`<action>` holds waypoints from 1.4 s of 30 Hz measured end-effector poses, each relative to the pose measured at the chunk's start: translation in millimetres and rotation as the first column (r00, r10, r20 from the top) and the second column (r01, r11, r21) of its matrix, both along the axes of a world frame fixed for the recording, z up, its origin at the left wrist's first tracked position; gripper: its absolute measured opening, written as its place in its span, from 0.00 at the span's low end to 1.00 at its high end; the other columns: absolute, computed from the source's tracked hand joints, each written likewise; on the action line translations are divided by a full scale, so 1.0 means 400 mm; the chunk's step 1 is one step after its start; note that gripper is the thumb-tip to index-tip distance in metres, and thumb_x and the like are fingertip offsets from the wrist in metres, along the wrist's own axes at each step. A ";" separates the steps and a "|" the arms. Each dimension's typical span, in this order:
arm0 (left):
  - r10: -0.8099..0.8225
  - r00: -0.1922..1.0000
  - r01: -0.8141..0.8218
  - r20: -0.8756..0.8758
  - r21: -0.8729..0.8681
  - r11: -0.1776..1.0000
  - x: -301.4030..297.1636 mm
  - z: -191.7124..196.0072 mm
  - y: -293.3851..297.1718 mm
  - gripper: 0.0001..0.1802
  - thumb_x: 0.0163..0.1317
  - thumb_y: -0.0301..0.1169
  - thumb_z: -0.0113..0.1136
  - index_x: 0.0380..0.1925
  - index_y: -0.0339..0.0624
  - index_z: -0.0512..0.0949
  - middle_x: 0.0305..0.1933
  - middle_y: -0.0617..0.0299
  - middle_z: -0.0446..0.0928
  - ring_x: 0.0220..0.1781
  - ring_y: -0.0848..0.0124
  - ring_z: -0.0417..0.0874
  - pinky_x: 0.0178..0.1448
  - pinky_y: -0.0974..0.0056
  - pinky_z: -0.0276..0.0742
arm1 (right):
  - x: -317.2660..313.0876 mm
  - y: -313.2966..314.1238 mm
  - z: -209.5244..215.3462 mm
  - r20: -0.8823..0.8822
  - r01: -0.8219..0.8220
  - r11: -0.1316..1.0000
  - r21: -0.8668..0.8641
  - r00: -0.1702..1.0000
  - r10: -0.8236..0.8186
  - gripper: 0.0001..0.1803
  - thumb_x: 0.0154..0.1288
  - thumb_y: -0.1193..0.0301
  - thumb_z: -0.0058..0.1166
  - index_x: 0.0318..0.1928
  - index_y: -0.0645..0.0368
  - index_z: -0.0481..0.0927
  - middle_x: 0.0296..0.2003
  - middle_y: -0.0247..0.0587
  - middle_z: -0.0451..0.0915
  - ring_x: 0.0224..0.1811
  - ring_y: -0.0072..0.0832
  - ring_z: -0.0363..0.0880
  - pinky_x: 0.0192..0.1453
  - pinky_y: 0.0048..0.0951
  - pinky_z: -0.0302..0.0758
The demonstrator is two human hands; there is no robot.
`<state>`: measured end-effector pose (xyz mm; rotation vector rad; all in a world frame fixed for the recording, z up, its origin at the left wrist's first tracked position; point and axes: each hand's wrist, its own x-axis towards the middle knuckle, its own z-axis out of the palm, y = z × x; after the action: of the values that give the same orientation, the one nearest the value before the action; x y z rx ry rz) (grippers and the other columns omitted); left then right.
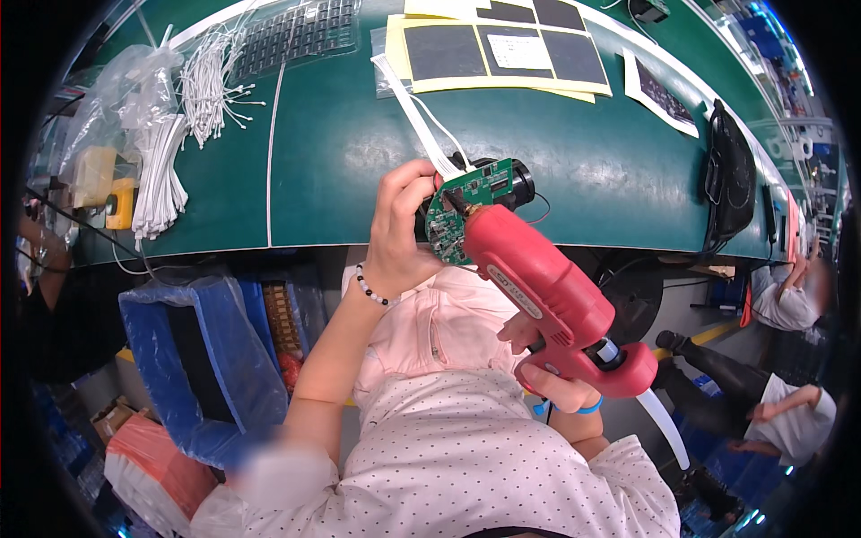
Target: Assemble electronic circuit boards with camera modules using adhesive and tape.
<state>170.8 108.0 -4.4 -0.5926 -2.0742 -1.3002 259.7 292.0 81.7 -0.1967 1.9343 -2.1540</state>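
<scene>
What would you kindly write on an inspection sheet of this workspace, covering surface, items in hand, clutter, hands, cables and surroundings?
Surface: dark green tabletop, crossed by a pale line.
Items in hand: green rectangular circuit board beside a black cylindrical part; red plastic glue gun with a whitish stick at its rear, nozzle at the board, contact unclear.
Clutter: yellow-edged sheets with dark panels, clear plastic bag, black pouch-like item.
Hands: left hand holds the board; right hand grips the glue gun.
Cables: flat white cable reaching the board; bundled white cables at left.
Surroundings: blue plastic-covered bin lower left; person in white top lower right.
</scene>
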 end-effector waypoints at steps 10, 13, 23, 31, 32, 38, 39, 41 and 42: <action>-0.002 1.000 0.002 -0.007 -0.003 1.000 0.000 -0.001 -0.002 0.40 0.31 0.28 0.74 0.46 0.38 0.62 0.49 0.48 0.66 0.46 0.60 0.72 0.49 0.64 0.70 | 0.003 0.006 -0.007 -0.002 0.024 1.000 -0.007 1.000 -0.024 0.16 0.33 0.78 0.47 0.30 0.66 0.73 0.26 0.42 0.76 0.25 0.27 0.74 0.32 0.24 0.72; 0.001 1.000 -0.001 -0.008 -0.006 1.000 0.001 -0.004 -0.004 0.40 0.31 0.28 0.74 0.46 0.37 0.62 0.49 0.47 0.66 0.46 0.60 0.72 0.49 0.64 0.70 | 0.003 0.006 -0.012 -0.085 0.026 0.999 -0.023 0.996 -0.028 0.15 0.33 0.78 0.47 0.30 0.66 0.73 0.26 0.42 0.76 0.25 0.26 0.73 0.32 0.24 0.71; 0.001 1.000 -0.001 -0.015 -0.002 1.000 0.000 0.000 -0.001 0.40 0.31 0.28 0.74 0.46 0.37 0.62 0.49 0.47 0.66 0.46 0.60 0.72 0.48 0.65 0.70 | 0.006 -0.004 0.006 0.021 0.038 0.999 0.038 0.999 -0.039 0.16 0.32 0.79 0.47 0.30 0.66 0.73 0.26 0.42 0.76 0.24 0.27 0.74 0.31 0.23 0.72; 0.009 1.000 -0.009 -0.028 -0.003 1.000 -0.002 -0.003 0.000 0.40 0.30 0.26 0.74 0.46 0.37 0.62 0.48 0.47 0.66 0.45 0.60 0.72 0.48 0.65 0.70 | 0.010 -0.008 0.004 0.028 0.096 0.995 -0.004 0.995 -0.096 0.19 0.32 0.79 0.46 0.33 0.68 0.73 0.26 0.41 0.75 0.25 0.25 0.73 0.31 0.23 0.71; 0.009 1.000 -0.009 -0.028 -0.003 1.000 -0.002 -0.003 0.000 0.40 0.30 0.26 0.74 0.46 0.37 0.62 0.48 0.47 0.66 0.45 0.60 0.72 0.48 0.65 0.70 | 0.008 -0.007 0.003 -0.004 0.083 0.996 -0.012 0.997 -0.083 0.18 0.33 0.79 0.46 0.33 0.68 0.73 0.26 0.42 0.75 0.25 0.26 0.73 0.32 0.25 0.71; 0.014 1.000 -0.014 -0.028 -0.007 1.000 0.000 -0.002 -0.003 0.41 0.30 0.28 0.75 0.47 0.37 0.62 0.48 0.48 0.67 0.45 0.61 0.73 0.46 0.66 0.71 | 0.014 -0.001 -0.007 0.021 0.073 0.994 -0.082 0.997 -0.072 0.20 0.35 0.77 0.46 0.36 0.69 0.70 0.26 0.44 0.73 0.31 0.32 0.73 0.38 0.30 0.70; -0.004 1.000 0.004 -0.004 0.041 0.999 0.003 0.002 -0.001 0.38 0.30 0.25 0.72 0.45 0.38 0.63 0.47 0.49 0.67 0.44 0.59 0.73 0.46 0.64 0.71 | 0.013 -0.002 0.000 0.098 0.070 0.992 -0.102 0.993 -0.060 0.21 0.35 0.77 0.47 0.37 0.70 0.69 0.27 0.45 0.72 0.33 0.34 0.73 0.40 0.31 0.70; -0.025 0.999 0.023 0.021 0.092 0.995 0.005 0.007 -0.001 0.35 0.30 0.23 0.69 0.44 0.38 0.65 0.45 0.50 0.68 0.43 0.57 0.73 0.45 0.62 0.71 | 0.013 -0.010 0.012 0.176 0.138 0.978 -0.155 0.978 -0.110 0.19 0.33 0.75 0.49 0.33 0.68 0.68 0.24 0.45 0.71 0.31 0.37 0.73 0.39 0.34 0.71; -0.043 0.999 0.042 0.019 0.073 0.996 0.004 0.007 -0.003 0.35 0.30 0.23 0.69 0.44 0.38 0.65 0.45 0.50 0.68 0.43 0.57 0.73 0.45 0.62 0.71 | 0.013 -0.013 0.017 0.255 0.209 0.957 -0.200 0.955 -0.155 0.17 0.32 0.74 0.51 0.29 0.66 0.67 0.22 0.45 0.70 0.28 0.39 0.73 0.39 0.37 0.71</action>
<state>172.4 106.6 -1.8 -0.5967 -2.0319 -1.4048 264.8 286.9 88.6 0.2026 1.6318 -2.3890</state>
